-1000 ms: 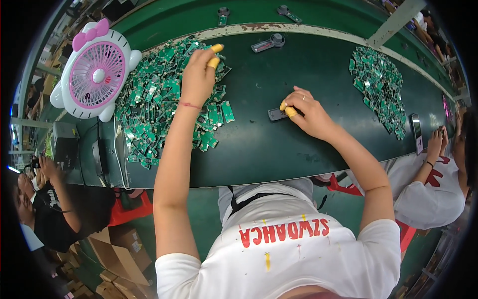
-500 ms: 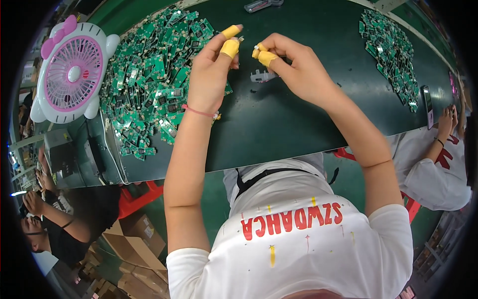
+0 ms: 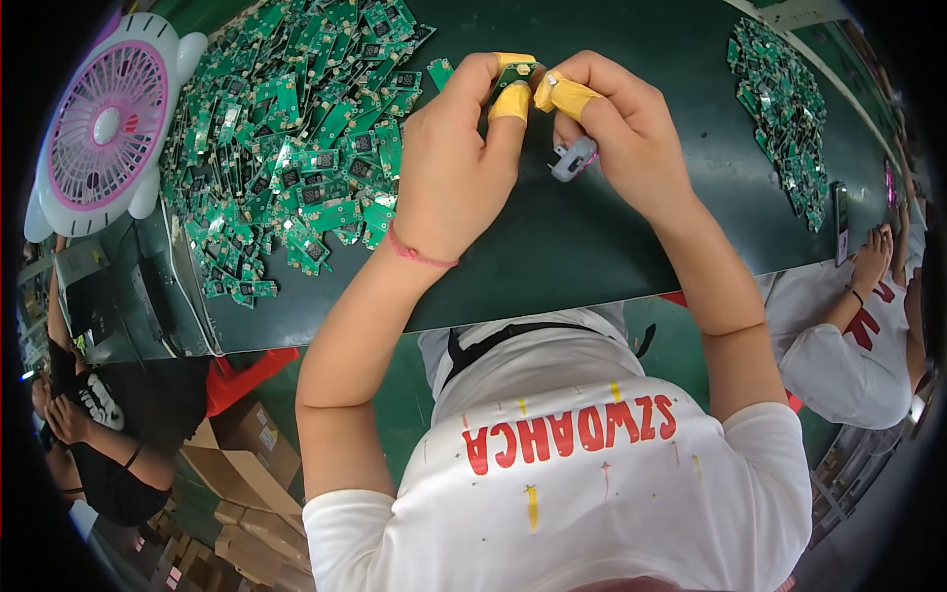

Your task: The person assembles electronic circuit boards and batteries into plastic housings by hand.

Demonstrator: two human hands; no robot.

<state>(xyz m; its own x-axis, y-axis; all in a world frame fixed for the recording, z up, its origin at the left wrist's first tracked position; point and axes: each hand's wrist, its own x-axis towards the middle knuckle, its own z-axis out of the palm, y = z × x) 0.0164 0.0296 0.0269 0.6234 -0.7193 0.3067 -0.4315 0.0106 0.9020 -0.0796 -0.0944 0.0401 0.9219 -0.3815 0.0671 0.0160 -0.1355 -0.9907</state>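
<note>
My left hand (image 3: pixel 459 158) pinches a small green circuit board (image 3: pixel 510 75) between its yellow-wrapped thumb and finger. Close beside it, the wrapped thumb and forefinger of my right hand (image 3: pixel 631 128) are pressed together around a tiny pale bit (image 3: pixel 551 81), too small to name. A grey plastic piece (image 3: pixel 572 160) with notched edges juts from under my right hand, seemingly gripped by the curled lower fingers, which are mostly hidden. A big heap of green circuit boards (image 3: pixel 296 138) spreads over the dark green table (image 3: pixel 493 266), left of my left hand.
A white and pink fan (image 3: pixel 106 125) stands at the far left. Another pile of circuit boards (image 3: pixel 779 118) lies at the right, near a phone (image 3: pixel 840 222). Co-workers sit on both sides. Cardboard boxes (image 3: pixel 252 444) and a red stool (image 3: pixel 247 380) are at the lower left.
Both hands have come closer together and shifted right. A circuit board now shows in my left fingers. The grey piece has moved right along with my right hand, and the view has shifted slightly.
</note>
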